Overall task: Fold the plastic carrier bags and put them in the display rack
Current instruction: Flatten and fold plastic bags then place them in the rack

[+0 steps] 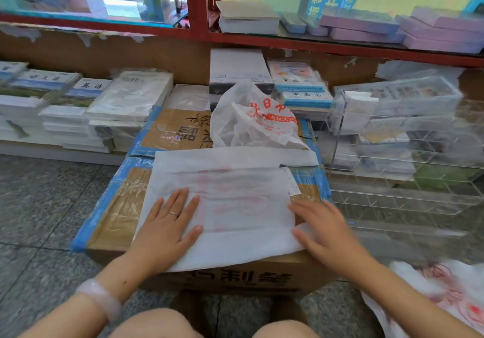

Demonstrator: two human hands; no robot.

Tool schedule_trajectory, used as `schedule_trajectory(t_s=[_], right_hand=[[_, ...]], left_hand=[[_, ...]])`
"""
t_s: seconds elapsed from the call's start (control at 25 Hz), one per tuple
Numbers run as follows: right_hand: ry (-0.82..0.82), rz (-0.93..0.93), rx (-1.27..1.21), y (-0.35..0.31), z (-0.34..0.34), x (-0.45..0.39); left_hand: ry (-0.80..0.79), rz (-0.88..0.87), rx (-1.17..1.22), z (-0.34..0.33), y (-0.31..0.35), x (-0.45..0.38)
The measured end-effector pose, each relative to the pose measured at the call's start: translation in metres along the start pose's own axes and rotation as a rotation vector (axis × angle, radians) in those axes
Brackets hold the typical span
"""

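Observation:
A white plastic carrier bag [235, 199] with faint red print lies flattened on top of a cardboard box [117, 214]. My left hand [167, 227] presses flat on the bag's left part with straight fingers. My right hand [324, 230] rests flat at the bag's right edge, slightly blurred. Behind the flat bag sits a crumpled white bag with red lettering [254, 117] on a second box. Another white bag with red print [445, 293] lies at the lower right by my right forearm. A clear acrylic display rack [398, 159] with several compartments stands to the right.
Stacks of wrapped books [125, 96] line the low shelf at left and behind the boxes. A red-framed shelf [199, 10] with more books and boxes rises at the back. The floor [39, 206] is grey speckled stone. My knees show at the bottom edge.

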State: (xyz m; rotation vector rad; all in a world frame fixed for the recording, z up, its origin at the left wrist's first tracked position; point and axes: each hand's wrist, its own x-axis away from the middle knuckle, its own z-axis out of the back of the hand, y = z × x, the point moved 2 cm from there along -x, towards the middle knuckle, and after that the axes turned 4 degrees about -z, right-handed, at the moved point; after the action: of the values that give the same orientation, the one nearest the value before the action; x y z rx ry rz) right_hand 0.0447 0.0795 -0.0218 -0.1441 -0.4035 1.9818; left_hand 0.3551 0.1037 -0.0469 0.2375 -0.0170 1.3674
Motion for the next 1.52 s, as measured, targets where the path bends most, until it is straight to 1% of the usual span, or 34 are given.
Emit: schedule_trajectory(t_s=[0.08, 0.12, 0.24, 0.28, 0.32, 0.44, 0.52, 0.6, 0.68, 0.72, 0.76, 0.8, 0.84, 0.92, 0.96, 1.0, 1.04, 1.08, 1.12, 1.16, 1.2, 1.24, 1.28, 1.32, 1.4, 1.44, 1.48, 1.52], right_hand=[[0.045, -0.069, -0.113, 0.030, 0.022, 0.022], [0.015, -0.114, -0.201, 0.037, 0.026, 0.028], [-0.003, -0.244, -0.604, 0.039, 0.036, 0.029], [-0.013, -0.252, -0.736, 0.038, 0.041, 0.029], [-0.026, -0.245, -0.814, 0.037, 0.045, 0.030], [-0.099, -0.243, -0.970, 0.038, 0.051, 0.029], [-0.061, -0.255, -1.076, 0.037, 0.051, 0.024], [-0.006, -0.303, -1.272, 0.038, 0.050, 0.017], [-0.057, -0.335, -1.429, 0.037, 0.051, 0.014], [-0.104, -0.341, -1.387, 0.036, 0.052, 0.014], [-0.147, -0.359, -1.254, 0.035, 0.052, 0.014], [-0.174, -0.384, -1.070, 0.035, 0.051, 0.014], [-0.178, -0.404, -0.885, 0.036, 0.048, 0.013], [-0.130, -0.393, -0.541, 0.041, 0.042, 0.008], [-0.084, -0.370, -0.375, 0.043, 0.040, 0.007], [-0.008, -0.354, -0.233, 0.041, 0.039, 0.007], [0.122, -0.334, -0.143, 0.037, 0.036, 0.006], [0.278, -0.274, -0.084, 0.027, 0.033, 0.005], [0.417, -0.169, -0.027, 0.010, 0.028, 0.003], [0.482, -0.049, 0.032, -0.013, 0.019, 0.001], [0.438, 0.080, 0.112, -0.036, 0.003, -0.001], [0.357, 0.196, 0.201, -0.054, -0.020, -0.003], [0.280, 0.265, 0.264, -0.068, -0.039, -0.004], [0.226, 0.277, 0.306, -0.072, -0.052, -0.005], [0.147, 0.201, 0.313, -0.056, -0.057, -0.003], [0.128, 0.156, 0.326, -0.041, -0.055, 0.002], [0.122, 0.133, 0.345, -0.024, -0.051, 0.010], [0.135, 0.130, 0.366, -0.009, -0.048, 0.018]], left_hand=[[-0.023, -0.026, -0.025, -0.001, -0.003, -0.002], [-0.033, -0.036, -0.012, 0.001, -0.004, -0.003], [-0.031, -0.064, -0.005, 0.003, -0.005, -0.005], [-0.028, -0.067, -0.006, 0.003, -0.005, -0.005], [-0.022, -0.062, 0.000, 0.004, -0.005, -0.006], [-0.010, -0.029, 0.033, 0.005, -0.007, -0.012], [-0.004, -0.018, 0.058, 0.008, -0.007, -0.018], [-0.009, -0.025, 0.060, 0.011, -0.008, -0.023], [0.006, -0.029, 0.060, 0.011, -0.009, -0.026], [0.016, -0.033, 0.045, 0.012, -0.009, -0.027], [0.023, -0.036, 0.017, 0.012, -0.008, -0.028], [0.028, -0.033, -0.010, 0.011, -0.006, -0.028], [0.028, -0.020, -0.024, 0.010, -0.005, -0.028], [0.026, 0.017, -0.045, 0.008, -0.003, -0.027], [0.051, 0.013, -0.057, 0.008, -0.003, -0.025], [0.093, -0.026, -0.083, 0.008, -0.004, -0.023], [0.127, -0.077, -0.149, 0.010, -0.002, -0.019], [0.149, -0.106, -0.200, 0.014, 0.001, -0.015], [0.150, -0.130, -0.221, 0.012, 0.005, -0.011], [0.158, -0.147, -0.229, 0.009, 0.009, -0.007], [0.143, -0.146, -0.205, 0.004, 0.015, -0.002], [0.130, -0.114, -0.159, 0.003, 0.021, 0.002], [0.142, -0.088, -0.123, 0.000, 0.025, 0.006], [0.112, -0.044, -0.099, -0.006, 0.025, 0.008], [0.015, 0.000, -0.089, -0.010, 0.019, 0.010], [-0.013, -0.012, -0.083, -0.010, 0.016, 0.011], [-0.001, -0.045, -0.078, -0.009, 0.011, 0.013], [0.030, -0.124, -0.145, -0.011, 0.005, 0.016]])
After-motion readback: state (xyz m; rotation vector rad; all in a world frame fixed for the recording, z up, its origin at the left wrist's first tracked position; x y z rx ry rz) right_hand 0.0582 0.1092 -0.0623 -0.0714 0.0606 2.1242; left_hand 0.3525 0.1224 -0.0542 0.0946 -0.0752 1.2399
